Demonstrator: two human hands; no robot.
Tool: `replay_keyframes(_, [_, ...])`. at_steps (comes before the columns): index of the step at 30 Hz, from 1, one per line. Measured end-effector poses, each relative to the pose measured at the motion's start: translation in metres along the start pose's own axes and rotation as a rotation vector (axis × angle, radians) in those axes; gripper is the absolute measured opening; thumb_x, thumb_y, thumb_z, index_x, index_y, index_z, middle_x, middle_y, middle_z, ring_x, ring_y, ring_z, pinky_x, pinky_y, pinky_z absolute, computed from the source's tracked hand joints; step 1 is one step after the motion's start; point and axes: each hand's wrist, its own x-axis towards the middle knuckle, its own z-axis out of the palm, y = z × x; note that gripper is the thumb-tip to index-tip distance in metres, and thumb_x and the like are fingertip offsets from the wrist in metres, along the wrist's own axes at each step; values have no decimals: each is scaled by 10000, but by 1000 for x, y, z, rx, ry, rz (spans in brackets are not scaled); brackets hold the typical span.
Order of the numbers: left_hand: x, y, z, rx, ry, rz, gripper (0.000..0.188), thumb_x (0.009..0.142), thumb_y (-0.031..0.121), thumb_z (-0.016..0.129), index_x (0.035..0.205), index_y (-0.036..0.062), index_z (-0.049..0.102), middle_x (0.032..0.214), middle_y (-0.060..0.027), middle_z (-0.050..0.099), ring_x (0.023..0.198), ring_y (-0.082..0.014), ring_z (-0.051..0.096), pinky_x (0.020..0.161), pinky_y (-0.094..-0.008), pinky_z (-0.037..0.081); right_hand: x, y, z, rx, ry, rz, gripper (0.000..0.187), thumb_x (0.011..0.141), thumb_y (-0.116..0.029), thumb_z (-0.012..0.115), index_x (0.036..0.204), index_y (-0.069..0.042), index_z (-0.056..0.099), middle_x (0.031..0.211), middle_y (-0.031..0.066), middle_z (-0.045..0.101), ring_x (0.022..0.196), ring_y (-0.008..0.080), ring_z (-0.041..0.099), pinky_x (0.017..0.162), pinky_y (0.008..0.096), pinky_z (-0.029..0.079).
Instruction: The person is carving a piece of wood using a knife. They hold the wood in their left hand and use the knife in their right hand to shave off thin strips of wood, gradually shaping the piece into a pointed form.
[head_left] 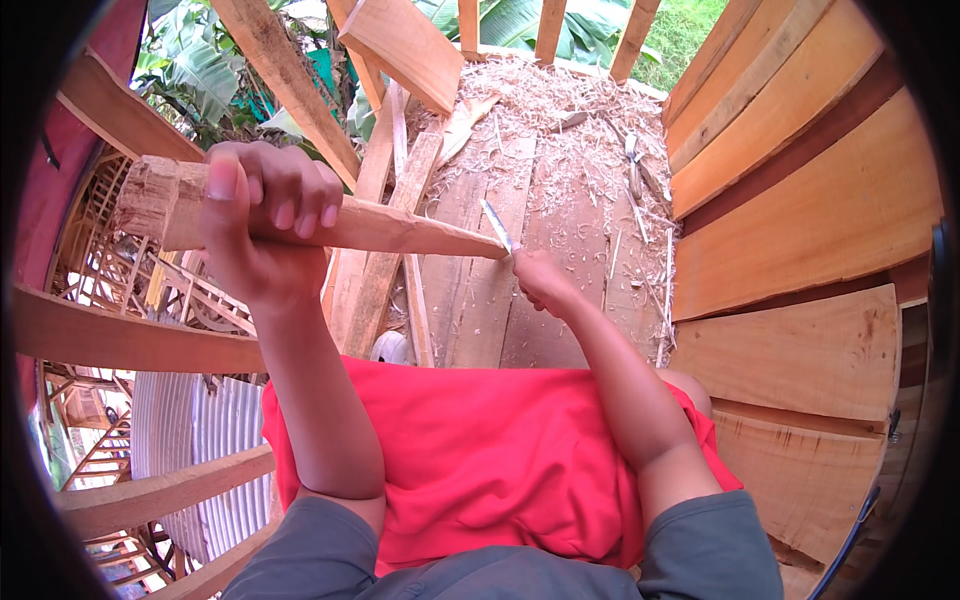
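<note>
Wood [400, 229] juts in over the floor's [555, 335] left edge, left fingers [300, 207] wrapped round its thick end, right fingers [537, 290] curled on a knife [497, 226] at its thin end: whittling, I'd say, the next stroke calling for steady grips.

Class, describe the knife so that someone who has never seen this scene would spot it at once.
Start at the plank floor, strewn with pale shavings. Above it, the right hand grips the knife at the narrow end of the wooden piece held in the left hand. Its slim, silvery blade sets it apart from the brown wood around it.
</note>
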Motion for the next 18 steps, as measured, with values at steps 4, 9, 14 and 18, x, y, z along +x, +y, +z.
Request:
replay_keyframes(4, [1, -3, -1, -64, -158, 54, 289, 980, 329, 447, 786, 117, 412, 612, -13, 388, 508, -134, 392, 503, -303, 390, 10, 7, -9, 67, -75, 151, 443, 975, -460, 341, 714, -111, 419, 528, -27, 317, 416, 107, 276, 391, 304, 205])
replay_keyframes(9, [4, -3, -9, -121, -376, 90, 275, 985, 310, 441, 795, 111, 428, 602, -15, 445, 505, -135, 444, 485, -292, 413, -24, -17, 5, -110, -45, -32, 446, 966, -456, 345, 684, -118, 415, 521, -21, 335, 413, 109, 294, 388, 307, 218])
replay_keyframes(14, [6, -2, -7, -119, -395, 103, 274, 983, 311, 448, 806, 102, 452, 595, -16, 460, 498, -135, 453, 481, -295, 423, -38, -24, 8, -301, 132, -56, 487, 971, -423, 351, 692, -46, 483, 522, 27, 422, 422, 156, 401, 396, 357, 320])
replay_keyframes(18, [5, -1, -7, -96, -380, 95, 265, 982, 309, 448, 824, 98, 473, 602, -19, 464, 495, -135, 452, 483, -297, 427, -35, -16, 5, -282, 139, -146, 551, 963, -401, 381, 845, 86, 609, 649, 153, 586, 528, 249, 565, 516, 431, 434])
